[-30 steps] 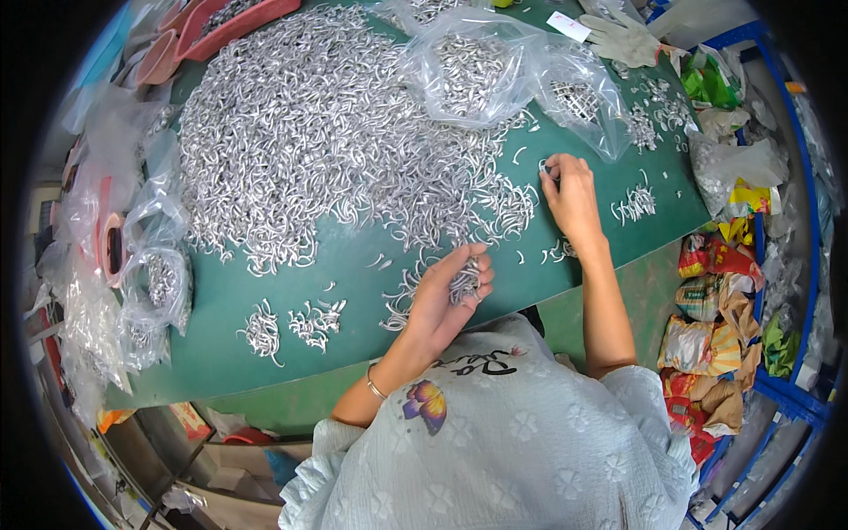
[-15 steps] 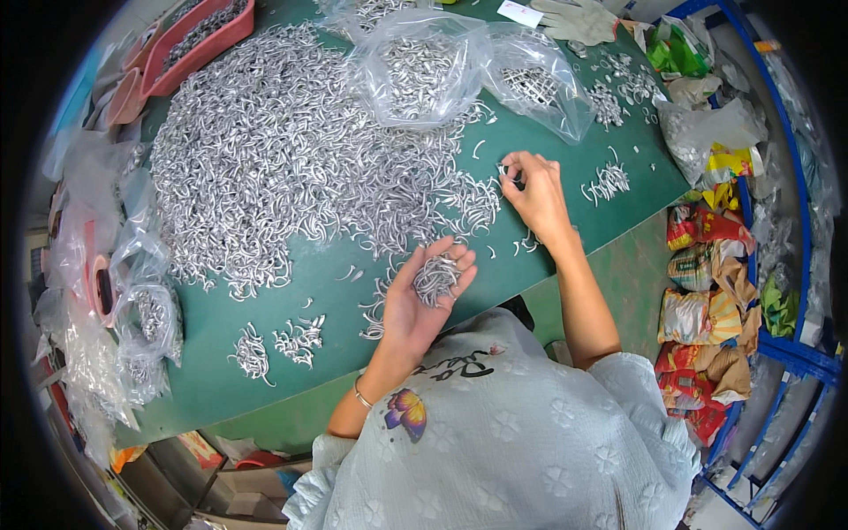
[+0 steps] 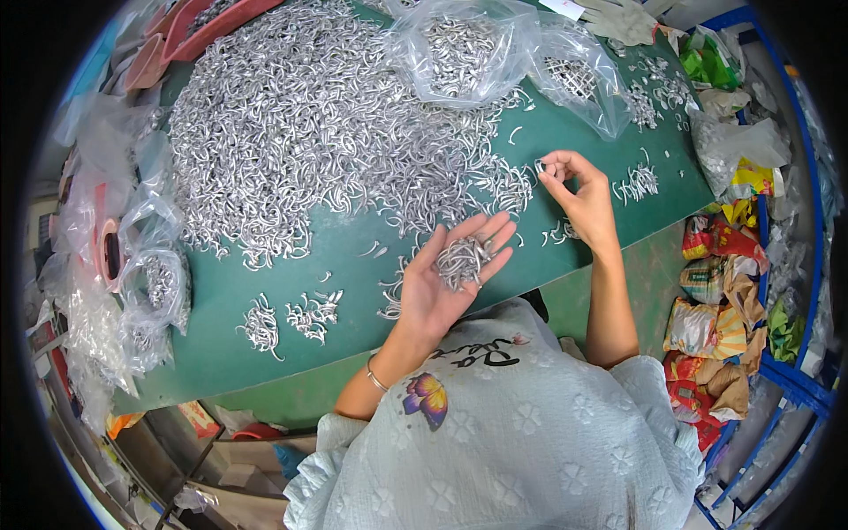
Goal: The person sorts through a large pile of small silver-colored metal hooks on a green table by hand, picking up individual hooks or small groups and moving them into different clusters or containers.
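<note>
My left hand [image 3: 428, 296] is palm up above the table's near edge, fingers spread, cradling a handful of small curved silvery metal pieces [image 3: 464, 263]. To its right, my right hand [image 3: 583, 194] pinches a small metal piece [image 3: 541, 166] between thumb and forefinger; the fingers partly hide it. Beyond both hands spreads a large heap of the same curved pieces [image 3: 291, 132] on the green table [image 3: 212, 353]. A few loose ones [image 3: 560, 232] lie beneath my right wrist, and a small pile [image 3: 641, 182] sits to the right of that hand.
Clear plastic bags of metal pieces [image 3: 455, 62] and of a grid-like part [image 3: 572, 79] stand at the back. Two small piles [image 3: 312, 315] lie front left. A red tray [image 3: 208, 31] is far left. Bags hang at the left edge; a blue shelf [image 3: 799, 389] and colourful sacks [image 3: 707, 327] line the right.
The whole view has shifted, so the table sits higher and further right in it. My right hand has drawn slightly right and nearer, still pinching. My left hand's fingers have spread wider under the pieces.
</note>
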Tool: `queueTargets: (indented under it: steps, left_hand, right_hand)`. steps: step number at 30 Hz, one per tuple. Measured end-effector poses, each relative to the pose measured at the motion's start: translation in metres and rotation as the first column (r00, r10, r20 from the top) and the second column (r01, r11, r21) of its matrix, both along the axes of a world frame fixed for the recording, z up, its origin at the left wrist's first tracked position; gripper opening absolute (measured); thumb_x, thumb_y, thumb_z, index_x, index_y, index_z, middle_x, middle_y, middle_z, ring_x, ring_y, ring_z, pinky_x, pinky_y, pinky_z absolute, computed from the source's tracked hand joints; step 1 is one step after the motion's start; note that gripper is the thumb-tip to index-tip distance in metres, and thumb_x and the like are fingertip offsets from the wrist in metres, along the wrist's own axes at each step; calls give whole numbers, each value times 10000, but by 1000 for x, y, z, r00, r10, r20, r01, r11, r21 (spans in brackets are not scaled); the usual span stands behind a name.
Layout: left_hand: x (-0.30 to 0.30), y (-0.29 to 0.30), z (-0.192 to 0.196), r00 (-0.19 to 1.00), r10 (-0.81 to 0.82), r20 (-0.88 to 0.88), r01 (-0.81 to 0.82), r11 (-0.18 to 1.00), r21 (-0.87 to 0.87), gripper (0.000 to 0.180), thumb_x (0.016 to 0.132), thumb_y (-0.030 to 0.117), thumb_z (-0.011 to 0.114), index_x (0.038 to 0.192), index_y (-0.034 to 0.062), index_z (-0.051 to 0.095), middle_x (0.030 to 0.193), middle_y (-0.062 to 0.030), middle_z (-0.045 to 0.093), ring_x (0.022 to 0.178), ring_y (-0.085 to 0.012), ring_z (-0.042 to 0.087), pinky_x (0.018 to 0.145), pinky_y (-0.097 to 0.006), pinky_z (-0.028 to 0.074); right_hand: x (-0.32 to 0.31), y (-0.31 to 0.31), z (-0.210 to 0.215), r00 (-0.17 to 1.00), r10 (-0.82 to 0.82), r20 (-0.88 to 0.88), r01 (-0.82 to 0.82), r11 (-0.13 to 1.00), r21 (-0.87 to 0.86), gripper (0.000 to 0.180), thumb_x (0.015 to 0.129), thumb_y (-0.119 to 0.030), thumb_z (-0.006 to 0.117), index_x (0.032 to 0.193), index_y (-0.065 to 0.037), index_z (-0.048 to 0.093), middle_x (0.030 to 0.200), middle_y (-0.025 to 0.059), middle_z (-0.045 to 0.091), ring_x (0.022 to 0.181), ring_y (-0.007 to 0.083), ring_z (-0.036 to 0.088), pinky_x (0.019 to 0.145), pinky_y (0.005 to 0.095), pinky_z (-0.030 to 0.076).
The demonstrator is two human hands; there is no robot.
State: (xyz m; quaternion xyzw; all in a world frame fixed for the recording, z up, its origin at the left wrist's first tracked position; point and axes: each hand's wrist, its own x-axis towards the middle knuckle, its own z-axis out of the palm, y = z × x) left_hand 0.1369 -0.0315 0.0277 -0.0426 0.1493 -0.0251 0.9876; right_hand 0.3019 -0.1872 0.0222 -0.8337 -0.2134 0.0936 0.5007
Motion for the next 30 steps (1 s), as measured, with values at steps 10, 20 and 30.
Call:
queueTargets:
  steps: [10, 20, 30]
  left_hand:
    - [8, -5, -1, 977, 44, -211, -35, 998, 45, 461, 980, 241, 306, 1305, -85, 334, 1352, -243, 379, 1272, -354, 366, 1079, -478, 291]
    - [9, -2, 0, 992, 38, -122, -40, 999, -10, 441, 976, 250, 333, 1292, -56, 371, 1305, -193, 447, 1210, -305, 443, 1047, -472, 336]
    - [4, -2, -12, 1000, 31, -1, -31, 990, -140, 429, 980, 236, 313, 1316, -25, 370, 1338, -233, 399, 1273, -352, 365, 1048, -481, 316]
  right_hand:
    - [-46, 25, 50, 905, 425, 14, -424, 897, 129, 150, 750, 18, 656, 895, 4, 621, 848, 70, 617, 737, 140, 556, 719, 260, 453]
    - [-41, 20, 62, 855, 475, 207, -471, 879, -74, 167, 709, -18, 677, 870, -40, 637, 905, 73, 581, 865, 236, 540, 767, 341, 422]
    - [-54, 28, 61, 738, 576, 351, -490, 815, -308, 189, 675, -100, 704, 848, -78, 634, 964, 39, 540, 922, 227, 490, 811, 363, 346]
